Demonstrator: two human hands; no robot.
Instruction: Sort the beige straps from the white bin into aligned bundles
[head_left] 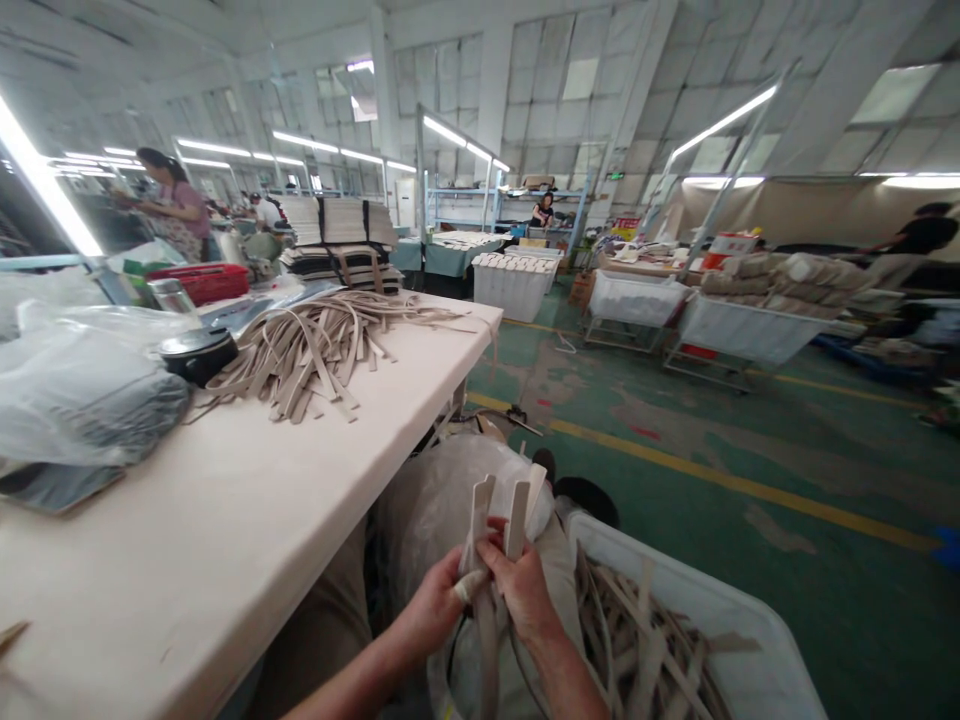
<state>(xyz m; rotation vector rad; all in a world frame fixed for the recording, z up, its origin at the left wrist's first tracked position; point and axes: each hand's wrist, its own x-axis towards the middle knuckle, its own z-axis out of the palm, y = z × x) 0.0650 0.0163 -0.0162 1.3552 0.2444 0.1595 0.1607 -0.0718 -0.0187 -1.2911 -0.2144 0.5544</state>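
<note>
Both my hands are close together over my lap, beside the table's edge. My left hand point(442, 592), with a pale wrap on one finger, is closed around a beige fabric strip point(481, 505) whose end points up. Closed beside it, my right hand point(521, 585) grips another beige strip point(517, 515), with a paler end showing just behind. Lengths of strip hang down below the hands between my forearms. On the table point(247, 530) lies a loose pile of similar strips point(315, 345). More loose strips point(652, 650) fill a white bin at my right.
The white bin point(720, 590) stands close by my right arm. Across the table are a black round container point(196, 352), plastic-wrapped goods point(82, 380), a red basket point(201, 282) and stacked bundles point(341, 240). White carts point(750, 325) stand beyond the green floor. Several people work farther off.
</note>
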